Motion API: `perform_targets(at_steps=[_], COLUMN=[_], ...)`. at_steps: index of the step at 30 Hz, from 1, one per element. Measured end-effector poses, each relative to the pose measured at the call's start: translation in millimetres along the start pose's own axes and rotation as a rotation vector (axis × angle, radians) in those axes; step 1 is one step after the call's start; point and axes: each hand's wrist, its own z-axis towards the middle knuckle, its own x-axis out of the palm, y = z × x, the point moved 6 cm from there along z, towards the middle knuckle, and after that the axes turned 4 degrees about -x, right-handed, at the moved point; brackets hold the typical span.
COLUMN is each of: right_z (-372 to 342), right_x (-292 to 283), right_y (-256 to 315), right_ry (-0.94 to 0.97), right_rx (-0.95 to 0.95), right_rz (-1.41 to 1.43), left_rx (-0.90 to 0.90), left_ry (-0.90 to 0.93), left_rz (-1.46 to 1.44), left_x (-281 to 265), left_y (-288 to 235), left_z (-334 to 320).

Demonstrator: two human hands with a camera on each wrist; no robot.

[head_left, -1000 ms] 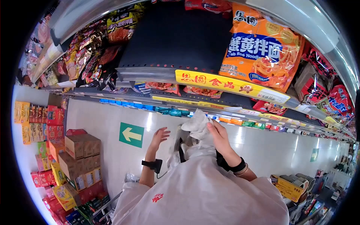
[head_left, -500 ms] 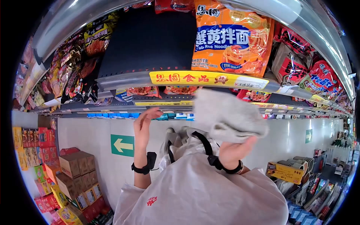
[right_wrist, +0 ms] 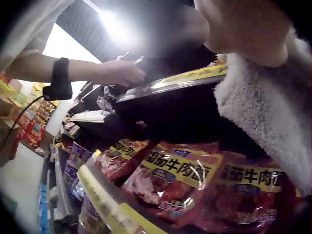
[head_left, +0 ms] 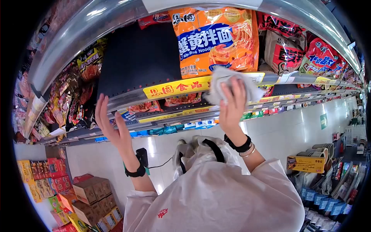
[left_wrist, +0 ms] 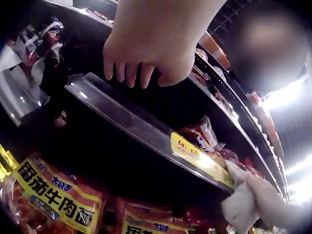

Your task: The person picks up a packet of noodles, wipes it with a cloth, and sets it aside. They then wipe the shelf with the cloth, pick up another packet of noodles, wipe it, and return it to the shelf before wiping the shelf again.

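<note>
My right hand (head_left: 233,106) holds a whitish cloth (head_left: 221,82) against the shelf's front edge, over the right part of the yellow label strip (head_left: 177,88). In the right wrist view the fuzzy cloth (right_wrist: 263,107) hangs from that hand (right_wrist: 248,34). My left hand (head_left: 114,125), fingers spread and holding nothing, is at the left end of the same shelf edge; the left wrist view shows this hand (left_wrist: 146,56) above the clear edge strip (left_wrist: 122,117). An orange noodle packet (head_left: 216,42) stands on the shelf just behind the cloth.
Red noodle packets (head_left: 284,50) lie to the right on the shelf, dark shiny packets (head_left: 65,100) to the left. Tomato beef noodle packets (right_wrist: 170,175) fill the shelf below. Cardboard boxes (head_left: 91,189) are stacked at the lower left, with a yellow box (head_left: 305,164) at the right.
The right hand has brought the cloth up from near the body to the shelf edge. The left hand has risen and moved left to the edge. The shelf has shifted left in the head view.
</note>
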Motion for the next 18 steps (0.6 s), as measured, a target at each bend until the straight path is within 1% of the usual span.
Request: perform_targets(at_steps=[1,2,3,4,5,6,7,8,10,11,13,14,15,16,18], right_z=[-3,-5,-6,-6,-9,-5,-1,2,9,12,15,18,21,24,21], right_x=[11,21,30,40,53,56,58,62,71,79,93,98,100,100,104], right_y=[7,15,25,34,41,53,65,73,98,104,123,127,132,136,137], right_ry=[0.053,0.107,0.231,0.230,0.272,0.332,0.392,0.391,0.349,0.345,0.314,0.312,0.290,0.270,0.262], right_rx=[-0.027,-0.051,-0.021,-0.072,-0.024,-0.070,-0.114,-0.106,-0.289,-0.286,-0.398,-0.394,-0.410,-0.427,-0.417], right_rz=[0.054,0.108,0.141,0.169,0.309,0.253,0.199,0.200,0.114,0.107,0.102,0.097,0.154,0.210,0.208], left_rx=[0.059,0.087,0.093,0.135,0.177,0.177,0.182,0.170,0.161,0.157,0.157,0.158,0.157,0.169,0.171], left_ry=[0.045,0.072,0.077,0.089,0.098,0.032,0.038,0.038,0.038,0.021,0.006,0.015,0.023,-0.006,-0.007], left_rz=[0.139,0.151,0.149,0.286,0.425,0.407,0.408,0.399,0.384,0.376,0.361,0.374,0.389,0.409,0.414], left_x=[5,11,14,19,24,25,25,24,24,24,23,23,23,22,21], left_y=[-3,-2,2,6,9,10,9,9,9,10,13,15,17,15,17], left_z=[5,9,10,8,7,5,5,5,5,4,4,4,4,5,5])
